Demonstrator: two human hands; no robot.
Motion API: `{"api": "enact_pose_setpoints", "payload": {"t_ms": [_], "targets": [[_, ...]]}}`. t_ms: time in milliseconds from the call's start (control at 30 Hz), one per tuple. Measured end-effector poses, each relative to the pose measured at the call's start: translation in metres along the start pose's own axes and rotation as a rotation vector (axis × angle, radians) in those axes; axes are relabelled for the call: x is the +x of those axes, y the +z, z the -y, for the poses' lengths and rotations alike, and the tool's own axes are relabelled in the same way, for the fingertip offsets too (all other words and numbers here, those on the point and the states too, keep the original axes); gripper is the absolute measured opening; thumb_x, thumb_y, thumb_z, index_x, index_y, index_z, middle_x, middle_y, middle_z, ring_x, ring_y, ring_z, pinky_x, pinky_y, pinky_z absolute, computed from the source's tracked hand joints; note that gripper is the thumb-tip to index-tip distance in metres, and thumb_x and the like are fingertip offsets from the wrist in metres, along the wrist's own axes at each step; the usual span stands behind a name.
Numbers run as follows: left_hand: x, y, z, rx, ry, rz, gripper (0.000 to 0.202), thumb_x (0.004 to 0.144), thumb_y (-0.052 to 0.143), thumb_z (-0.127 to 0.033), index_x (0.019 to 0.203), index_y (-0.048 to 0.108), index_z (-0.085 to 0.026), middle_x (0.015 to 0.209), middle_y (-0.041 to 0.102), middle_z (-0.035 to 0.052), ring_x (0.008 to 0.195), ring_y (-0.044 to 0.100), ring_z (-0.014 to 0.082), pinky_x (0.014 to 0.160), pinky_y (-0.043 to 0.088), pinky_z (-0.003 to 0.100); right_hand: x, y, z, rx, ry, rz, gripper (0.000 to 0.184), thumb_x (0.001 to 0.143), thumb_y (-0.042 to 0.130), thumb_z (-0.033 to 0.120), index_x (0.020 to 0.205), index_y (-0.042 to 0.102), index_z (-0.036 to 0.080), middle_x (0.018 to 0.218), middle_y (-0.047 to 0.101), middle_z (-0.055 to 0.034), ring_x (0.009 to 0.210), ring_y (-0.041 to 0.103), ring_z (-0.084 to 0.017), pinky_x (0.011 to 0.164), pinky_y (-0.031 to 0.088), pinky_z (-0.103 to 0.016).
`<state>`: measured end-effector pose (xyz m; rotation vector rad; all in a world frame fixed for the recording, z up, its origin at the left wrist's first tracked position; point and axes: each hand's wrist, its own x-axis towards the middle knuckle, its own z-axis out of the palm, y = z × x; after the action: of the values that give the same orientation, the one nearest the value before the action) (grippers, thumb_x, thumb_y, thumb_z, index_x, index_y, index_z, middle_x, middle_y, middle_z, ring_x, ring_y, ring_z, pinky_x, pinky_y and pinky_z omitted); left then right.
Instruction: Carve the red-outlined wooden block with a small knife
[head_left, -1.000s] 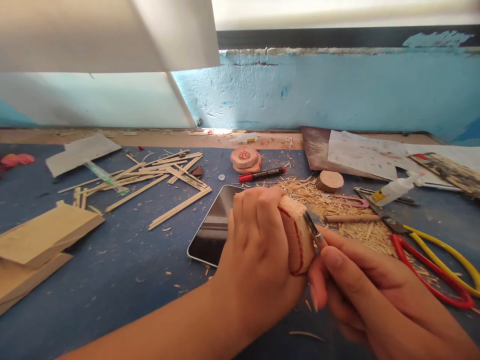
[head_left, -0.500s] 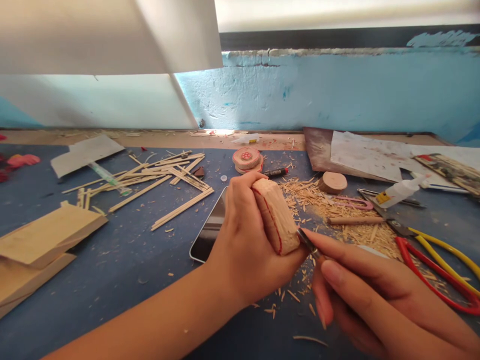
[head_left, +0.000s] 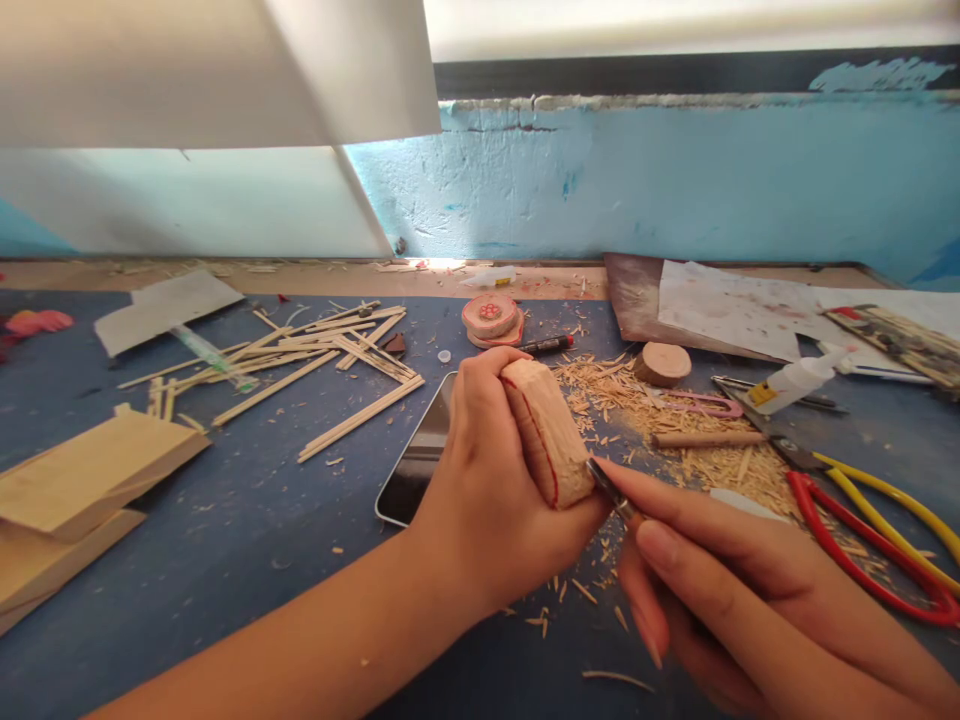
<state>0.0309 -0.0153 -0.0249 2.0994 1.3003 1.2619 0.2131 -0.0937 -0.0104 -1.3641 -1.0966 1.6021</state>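
Observation:
A pale block of wood point(head_left: 553, 430) with a red line drawn along its side is gripped by my left hand point(head_left: 484, 455), fingers wrapped round its far end and thumb beneath its near end. In my right hand point(head_left: 697, 560) is a carving tool point(head_left: 611, 488), held like a pen. Its metal tip touches, or nearly touches, the block's lower right edge; the exact contact is hard to make out. The tool's handle is mostly hidden by my fingers. Wood shavings point(head_left: 607, 395) lie scattered beyond and below the block.
A phone point(head_left: 416, 465) lies partly under my left hand. Wooden sticks point(head_left: 360, 415) and stacked boards point(head_left: 97, 470) are at left. Round wood slices point(head_left: 491, 315) sit behind. To the right are red-and-yellow-handled cutters point(head_left: 855, 510), a glue bottle point(head_left: 795, 382) and a small log piece point(head_left: 662, 364).
The whole view has shifted slightly, so things appear a little further left. Both hands keep their hold on the block and the carving tool, with hardly any movement between them.

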Motion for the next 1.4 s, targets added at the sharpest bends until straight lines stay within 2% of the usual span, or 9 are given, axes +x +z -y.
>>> {"api": "enact_pose_setpoints", "payload": {"t_ms": [133,300,467,600,867,1067,1133,1267,1400], "targets": [[0.005,-0.001,0.000,-0.060,-0.095,0.099,0.073,0.076,0.078,-0.033,0.138,0.044,-0.014,0.135,0.057,0.0180,0.132,0.059,0.0341,0.117,0.052,0.054,0.002,-0.011,0.002,-0.041,-0.083,-0.039,0.050,0.099,0.067,0.065,0.141,0.074,0.041,0.078,0.077,-0.0041,0.053,0.059,-0.013,0.045,0.053,-0.022],[0.009,-0.002,0.006,-0.156,-0.166,0.299,0.098,0.080,0.083,-0.051,0.160,0.040,-0.014,0.155,0.049,0.0226,0.144,0.056,0.0390,0.126,0.045,0.061,0.013,-0.022,0.015,-0.148,-0.233,-0.126,0.039,0.101,0.069,0.056,0.134,0.070,0.034,0.088,0.079,-0.0035,0.056,0.063,-0.013,0.046,0.055,-0.020],[0.018,-0.011,0.014,-0.219,0.032,0.423,0.078,0.087,0.084,-0.044,0.154,0.056,-0.016,0.159,0.052,0.0217,0.151,0.054,0.0380,0.131,0.041,0.058,0.023,-0.026,0.019,-0.398,-0.433,-0.193,0.030,0.105,0.065,0.049,0.127,0.070,0.029,0.086,0.078,-0.0035,0.064,0.069,-0.014,0.052,0.055,-0.020],[0.025,-0.022,0.013,-0.239,0.086,0.502,0.070,0.091,0.084,-0.042,0.154,0.059,-0.026,0.157,0.060,0.0152,0.146,0.059,0.0355,0.124,0.050,0.058,0.025,-0.032,0.017,-0.540,-0.522,-0.236,0.031,0.105,0.063,0.047,0.129,0.073,0.030,0.079,0.073,-0.0017,0.052,0.055,-0.011,0.043,0.044,-0.022],[0.022,-0.013,0.027,-0.192,0.249,0.528,0.114,0.067,0.101,-0.059,0.160,0.047,-0.022,0.158,0.047,0.0232,0.153,0.049,0.0399,0.128,0.045,0.062,0.036,-0.034,0.016,-0.396,-0.390,-0.139,0.043,0.107,0.060,0.051,0.141,0.065,0.024,0.066,0.061,0.0026,0.053,0.058,-0.014,0.046,0.046,-0.023],[0.021,-0.013,0.028,-0.180,0.362,0.498,0.131,0.060,0.101,-0.067,0.165,0.038,-0.021,0.167,0.039,0.0257,0.164,0.036,0.0410,0.134,0.036,0.063,0.039,-0.028,0.016,-0.204,-0.279,-0.073,0.053,0.097,0.076,0.051,0.141,0.061,0.026,0.092,0.074,-0.0042,0.066,0.064,-0.015,0.048,0.047,-0.022],[0.021,-0.015,0.024,-0.227,0.276,0.427,0.120,0.065,0.101,-0.063,0.162,0.043,-0.024,0.167,0.044,0.0227,0.162,0.040,0.0404,0.134,0.037,0.063,0.039,-0.029,0.016,-0.177,-0.254,-0.087,0.053,0.091,0.080,0.053,0.133,0.064,0.025,0.106,0.077,-0.0090,0.076,0.069,-0.018,0.052,0.051,-0.023],[0.023,-0.013,0.017,-0.519,-0.065,0.345,0.055,0.098,0.079,-0.037,0.146,0.056,-0.024,0.147,0.068,0.0170,0.133,0.071,0.0318,0.114,0.061,0.056,0.039,-0.031,0.017,-0.158,-0.217,-0.106,0.051,0.089,0.080,0.055,0.126,0.064,0.024,0.099,0.073,-0.0065,0.067,0.062,-0.014,0.049,0.050,-0.021],[0.026,-0.010,0.014,-0.714,-0.285,0.421,0.031,0.101,0.076,-0.037,0.124,0.069,-0.018,0.121,0.082,0.0122,0.108,0.081,0.0282,0.096,0.070,0.050,0.039,-0.034,0.021,-0.184,-0.252,-0.131,0.049,0.093,0.077,0.052,0.129,0.064,0.023,0.091,0.068,-0.0045,0.067,0.059,-0.014,0.050,0.050,-0.022]]}}
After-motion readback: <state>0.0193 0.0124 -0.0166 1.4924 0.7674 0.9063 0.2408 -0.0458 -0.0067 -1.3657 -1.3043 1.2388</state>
